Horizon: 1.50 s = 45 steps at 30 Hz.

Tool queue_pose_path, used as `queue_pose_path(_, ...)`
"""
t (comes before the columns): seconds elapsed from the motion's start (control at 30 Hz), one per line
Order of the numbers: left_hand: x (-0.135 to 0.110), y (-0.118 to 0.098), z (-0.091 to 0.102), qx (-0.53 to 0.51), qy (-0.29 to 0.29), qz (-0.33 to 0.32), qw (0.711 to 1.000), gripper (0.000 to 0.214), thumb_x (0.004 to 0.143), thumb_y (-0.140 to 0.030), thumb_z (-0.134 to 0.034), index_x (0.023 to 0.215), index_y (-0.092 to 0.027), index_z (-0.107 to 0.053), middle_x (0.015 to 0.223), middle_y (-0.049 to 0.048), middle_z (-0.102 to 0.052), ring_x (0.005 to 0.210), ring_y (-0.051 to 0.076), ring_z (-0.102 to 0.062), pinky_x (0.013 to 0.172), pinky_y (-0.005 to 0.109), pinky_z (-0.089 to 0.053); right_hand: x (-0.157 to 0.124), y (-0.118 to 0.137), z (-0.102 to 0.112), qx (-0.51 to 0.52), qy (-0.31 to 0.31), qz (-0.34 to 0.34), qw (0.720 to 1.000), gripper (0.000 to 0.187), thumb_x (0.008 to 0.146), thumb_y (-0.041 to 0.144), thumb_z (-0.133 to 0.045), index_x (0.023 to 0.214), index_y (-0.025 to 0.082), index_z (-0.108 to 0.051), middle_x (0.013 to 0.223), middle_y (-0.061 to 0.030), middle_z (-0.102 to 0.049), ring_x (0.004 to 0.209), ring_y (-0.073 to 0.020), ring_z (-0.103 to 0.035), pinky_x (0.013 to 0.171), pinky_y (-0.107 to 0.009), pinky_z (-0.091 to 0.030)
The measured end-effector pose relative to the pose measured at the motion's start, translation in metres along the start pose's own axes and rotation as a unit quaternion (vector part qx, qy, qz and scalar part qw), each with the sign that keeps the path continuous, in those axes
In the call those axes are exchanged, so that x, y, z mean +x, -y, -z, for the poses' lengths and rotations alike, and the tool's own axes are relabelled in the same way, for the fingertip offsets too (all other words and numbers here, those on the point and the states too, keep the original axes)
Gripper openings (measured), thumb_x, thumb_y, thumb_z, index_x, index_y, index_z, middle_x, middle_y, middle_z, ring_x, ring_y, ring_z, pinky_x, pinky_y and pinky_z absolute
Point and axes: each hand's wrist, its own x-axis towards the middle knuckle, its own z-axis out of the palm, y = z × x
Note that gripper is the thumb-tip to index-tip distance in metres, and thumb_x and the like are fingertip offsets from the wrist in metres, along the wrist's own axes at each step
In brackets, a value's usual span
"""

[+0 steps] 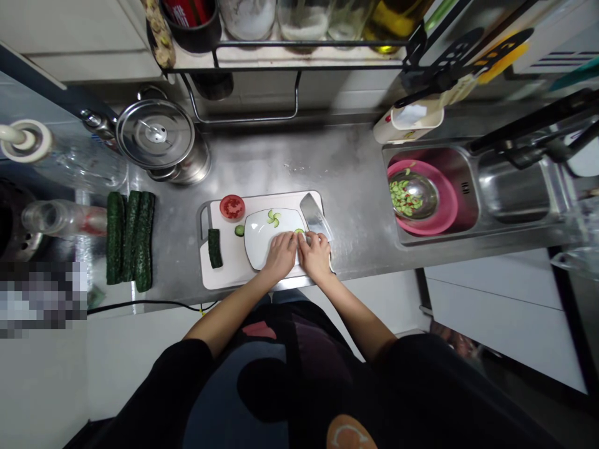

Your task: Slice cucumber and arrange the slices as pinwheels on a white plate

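My left hand point(281, 252) is over the right half of a white plate point(256, 240), its fingers closed and their tips at a thin cucumber slice point(299, 231). From the other side, my right hand point(316, 254) meets it with fingertips pinched on the same slice, near the plate's right edge. Farther up the plate, several cucumber slices point(273, 217) form a small pinwheel. The plate rests on a white cutting board point(219, 278). A cleaver point(314, 215) lies on the board's right end, partly behind my right hand.
On the board's left are a halved tomato point(233, 207), a cucumber end point(239, 231) and a dark cucumber piece point(214, 248). Whole cucumbers point(143, 240) lie farther left, below a lidded steel pot point(156, 134). A pink basin point(447, 206) with sliced cucumber sits in the right-hand sink.
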Motion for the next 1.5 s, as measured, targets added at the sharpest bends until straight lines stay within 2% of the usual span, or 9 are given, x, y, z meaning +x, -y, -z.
queue_pose_path(0.27,0.000,-0.001,0.001,0.001,-0.005,-0.002,1.000,0.032,0.095,-0.018,-0.038,0.122,-0.013,-0.055,0.118,0.0153,-0.060,0.115,0.024,-0.053,0.096,0.042,-0.045,-0.001,-0.002,0.001,0.010,-0.018,0.004,1.000,0.039,0.096,0.026,-0.038,0.130,0.022,-0.058,0.125,-0.0161,-0.046,0.115,-0.0299,-0.031,0.085,-0.041,-0.039)
queue_pose_path(0.6,0.000,-0.001,0.001,0.000,-0.018,-0.009,1.000,0.032,0.094,-0.018,-0.039,0.120,-0.012,-0.056,0.115,0.0152,-0.061,0.113,0.024,-0.054,0.094,0.040,-0.045,-0.001,-0.002,0.003,0.023,-0.029,-0.002,0.999,0.038,0.094,0.025,-0.042,0.127,0.024,-0.060,0.124,-0.0153,-0.047,0.114,-0.0296,-0.032,0.087,-0.043,-0.039)
queue_pose_path(0.77,-0.006,0.007,0.009,-0.009,-0.048,0.018,0.999,0.035,0.094,-0.018,-0.037,0.122,-0.015,-0.057,0.119,0.0146,-0.060,0.113,0.024,-0.054,0.097,0.042,-0.044,-0.003,-0.014,0.006,0.056,-0.070,-0.035,0.995,0.038,0.091,0.022,-0.042,0.122,0.025,-0.064,0.120,-0.0140,-0.047,0.109,-0.0285,-0.034,0.086,-0.044,-0.038)
queue_pose_path(0.87,-0.014,0.015,0.015,-0.008,-0.052,0.037,0.998,0.035,0.092,-0.016,-0.039,0.122,-0.016,-0.059,0.118,0.0145,-0.061,0.114,0.024,-0.053,0.098,0.044,-0.043,-0.001,-0.023,0.008,0.071,-0.084,-0.032,0.993,0.038,0.090,0.021,-0.042,0.118,0.027,-0.067,0.119,-0.0131,-0.046,0.109,-0.0287,-0.033,0.084,-0.044,-0.038)
queue_pose_path(1.0,-0.019,0.017,0.016,-0.004,-0.030,0.032,0.999,0.035,0.091,-0.015,-0.042,0.120,-0.018,-0.061,0.121,0.0125,-0.061,0.115,0.025,-0.051,0.097,0.044,-0.043,0.007,-0.028,0.012,0.055,-0.052,0.000,0.997,0.039,0.091,0.021,-0.043,0.122,0.032,-0.065,0.122,-0.0118,-0.044,0.111,-0.0286,-0.031,0.084,-0.042,-0.038)
queue_pose_path(1.2,-0.014,0.010,0.011,0.002,0.009,0.026,1.000,0.038,0.092,-0.020,-0.042,0.126,-0.020,-0.058,0.129,0.0127,-0.058,0.118,0.027,-0.048,0.094,0.045,-0.043,0.014,-0.024,0.014,0.008,0.000,0.039,0.999,0.040,0.092,0.024,-0.047,0.128,0.038,-0.060,0.129,-0.0105,-0.041,0.114,-0.0301,-0.028,0.088,-0.044,-0.037)
queue_pose_path(1.5,-0.013,0.006,0.012,0.005,0.019,0.029,0.999,0.037,0.093,-0.021,-0.040,0.125,-0.021,-0.060,0.128,0.0114,-0.059,0.115,0.027,-0.048,0.090,0.045,-0.042,0.011,-0.025,0.011,-0.004,0.006,0.042,0.999,0.040,0.093,0.026,-0.047,0.129,0.039,-0.059,0.131,-0.0108,-0.041,0.116,-0.0310,-0.027,0.087,-0.043,-0.037)
